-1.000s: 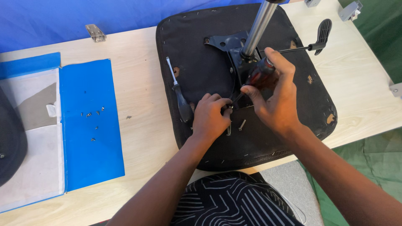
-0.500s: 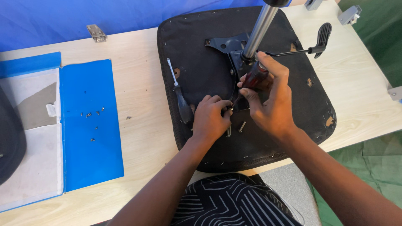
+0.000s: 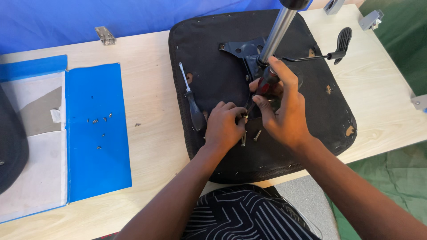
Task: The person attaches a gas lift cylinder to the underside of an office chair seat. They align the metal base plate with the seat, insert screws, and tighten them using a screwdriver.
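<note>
On the worktop (image 3: 147, 146), an upturned black seat (image 3: 231, 66) lies with its metal plate (image 3: 242, 48) and shiny column (image 3: 276, 32) pointing up toward the camera. The right hand (image 3: 284, 113) holds a screwdriver (image 3: 265, 85) with a dark red handle, its grip closed around that handle and the blade angled down and left toward a spot just below the plate. The left hand (image 3: 224, 124) rests on the seat with its fingertips pinched narrow at the blade's tip, steadying something small there; what it pinches is too hidden to tell. Two loose screws (image 3: 250, 137) lie on the fabric just beside the left hand.

Compared with a second ago, the right hand has slid down the handle and tilted it a little, so the red of the handle now shows above the fingers, while the left hand has stayed put at the tip. The seat has not shifted. This reads as a turn of the driver in progress, with the fastening at the tip not yet finished.

A second screwdriver (image 3: 191, 100) with a black handle lies untouched on the seat's left edge. A black lever (image 3: 343, 39) sticks out to the right of the column. Farther left, a blue sheet (image 3: 95, 169) carries several tiny screws (image 3: 98, 120), well apart from both hands.
</note>
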